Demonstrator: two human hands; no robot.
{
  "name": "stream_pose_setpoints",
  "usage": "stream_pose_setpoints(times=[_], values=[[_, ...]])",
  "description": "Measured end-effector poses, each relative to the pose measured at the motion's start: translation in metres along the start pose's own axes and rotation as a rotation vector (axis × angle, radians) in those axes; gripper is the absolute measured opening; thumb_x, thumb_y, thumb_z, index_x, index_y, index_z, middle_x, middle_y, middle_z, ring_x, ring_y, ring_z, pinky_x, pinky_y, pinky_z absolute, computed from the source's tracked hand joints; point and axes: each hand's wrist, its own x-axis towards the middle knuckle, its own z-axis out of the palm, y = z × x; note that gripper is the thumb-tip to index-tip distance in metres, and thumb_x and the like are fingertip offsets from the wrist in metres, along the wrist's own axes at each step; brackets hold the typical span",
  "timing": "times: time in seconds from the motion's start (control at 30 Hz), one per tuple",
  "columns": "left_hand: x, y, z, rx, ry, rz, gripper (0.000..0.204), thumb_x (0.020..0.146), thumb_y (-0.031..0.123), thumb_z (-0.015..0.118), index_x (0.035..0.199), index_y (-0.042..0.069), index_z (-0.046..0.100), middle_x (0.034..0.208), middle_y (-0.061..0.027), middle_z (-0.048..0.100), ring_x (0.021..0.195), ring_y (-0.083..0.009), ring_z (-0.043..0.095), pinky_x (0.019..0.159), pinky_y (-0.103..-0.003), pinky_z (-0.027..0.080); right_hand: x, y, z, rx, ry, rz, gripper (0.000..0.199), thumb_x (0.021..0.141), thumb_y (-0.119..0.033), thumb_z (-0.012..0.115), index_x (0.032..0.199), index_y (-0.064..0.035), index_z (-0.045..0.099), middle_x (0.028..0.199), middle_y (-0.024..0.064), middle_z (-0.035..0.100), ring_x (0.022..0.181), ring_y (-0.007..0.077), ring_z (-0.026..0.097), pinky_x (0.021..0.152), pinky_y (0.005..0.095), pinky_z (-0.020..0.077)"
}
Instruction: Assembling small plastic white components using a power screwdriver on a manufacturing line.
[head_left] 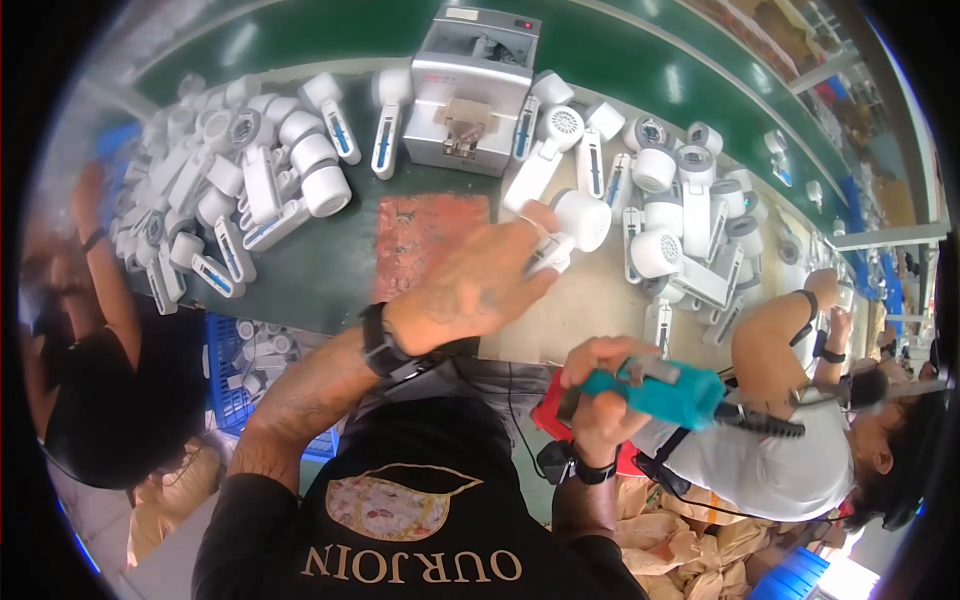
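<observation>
My left hand (pixel 470 275) reaches over the front of the workbench with its fingers closed around the handle of a white handheld fan (pixel 582 220). The fan's round head points to the right, and part of its handle is hidden under my fingers. Nearer to me and further right, my right hand (pixel 602 405) grips a teal electric screwdriver (pixel 665 392). A black coiled cord (pixel 765 421) trails from the screwdriver's right end. The tool is held in the air before the bench edge, apart from the fan.
A grey metal screw feeder (pixel 425 138) stands at the back centre, with a worn red mat (pixel 430 235) before it. White fans are heaped at left (pixel 260 190) and right (pixel 690 215). Co-workers sit on both sides. A blue crate (pixel 228 400) stands below the bench at left.
</observation>
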Motion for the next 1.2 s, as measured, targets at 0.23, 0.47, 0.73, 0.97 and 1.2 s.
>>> stream_pose_setpoints(times=[0.23,0.47,0.73,0.97,1.2], values=[[-0.034,-0.031,-0.034,0.272,0.234,0.090,0.033,0.083,0.015,0.068,0.113,0.006,0.062,0.110,-0.0165,0.064,0.105,-0.0370,0.060,0.093,-0.044,0.049,0.028,0.024,0.033,-0.234,0.051,-0.014,0.078,0.080,-0.067,0.070,0.105,0.0051,0.053,0.072,0.0084,0.056,0.062,0.0192,0.058,0.054,0.0288,0.0432],[-0.038,-0.055,-0.036,0.176,0.269,0.244,0.035,0.076,0.017,0.078,0.107,0.006,0.067,0.100,-0.0098,0.066,0.087,-0.0298,0.062,0.078,-0.040,0.052,0.041,0.028,0.058,-0.185,-0.069,-0.035,0.072,0.088,-0.063,0.062,0.110,0.0044,0.050,0.070,0.0081,0.052,0.061,0.0204,0.054,0.056,0.0316,0.0444],[-0.041,-0.062,-0.039,0.151,0.232,0.246,0.032,0.075,0.021,0.079,0.101,0.006,0.068,0.098,-0.0075,0.065,0.090,-0.0281,0.061,0.079,-0.039,0.051,0.079,0.025,0.095,-0.092,-0.089,-0.142,0.071,0.092,-0.065,0.052,0.110,0.0029,0.049,0.067,0.0079,0.050,0.058,0.0197,0.050,0.055,0.0337,0.0427],[-0.040,-0.063,-0.037,0.145,0.306,0.291,0.037,0.074,0.026,0.078,0.103,0.006,0.067,0.100,-0.0093,0.064,0.091,-0.0279,0.061,0.084,-0.039,0.052,0.092,0.043,0.109,-0.051,-0.106,-0.164,0.066,0.093,-0.063,0.053,0.109,0.0014,0.050,0.066,0.0069,0.049,0.057,0.0186,0.047,0.057,0.0336,0.0409],[-0.043,-0.062,-0.042,0.143,0.190,0.214,0.034,0.079,0.026,0.075,0.102,0.004,0.063,0.121,-0.0171,0.062,0.110,-0.0345,0.059,0.097,-0.043,0.049,0.094,0.047,0.113,-0.054,-0.106,-0.149,0.066,0.092,-0.062,0.056,0.108,0.0015,0.050,0.065,0.0065,0.048,0.055,0.0182,0.047,0.054,0.0328,0.0399]])
